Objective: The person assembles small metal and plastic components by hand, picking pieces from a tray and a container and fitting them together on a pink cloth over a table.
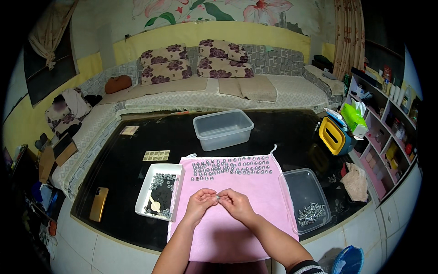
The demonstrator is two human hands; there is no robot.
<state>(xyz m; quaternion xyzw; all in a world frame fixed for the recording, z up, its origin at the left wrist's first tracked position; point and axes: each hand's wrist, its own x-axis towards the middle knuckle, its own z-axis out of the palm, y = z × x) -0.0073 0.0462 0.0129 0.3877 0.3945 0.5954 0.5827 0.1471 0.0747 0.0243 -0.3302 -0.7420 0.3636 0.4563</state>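
Note:
My left hand [202, 204] and my right hand [234, 203] meet fingertip to fingertip above a pink cloth [200, 242]. Both are closed in a pinch around a small silver metal fastener [218, 197], mostly covered by the fingers. Just beyond them, rows of small silver fasteners [223, 168] stand on the cloth, the nearest row shorter than the others. On the left is a white tray [142, 201] with loose metal pieces and a cream-coloured, spoon-like piece [155, 204] in it. To the right, a clear plastic lid [299, 187] bears a heap of silver fasteners [312, 214].
An open clear plastic box [223, 132] stands beyond the cloth on the black table [182, 125]. A gold phone [99, 204] and a sheet of small squares [156, 155] lie leftward. At right are a yellow-and-blue container [335, 135] and a beige cloth [354, 182].

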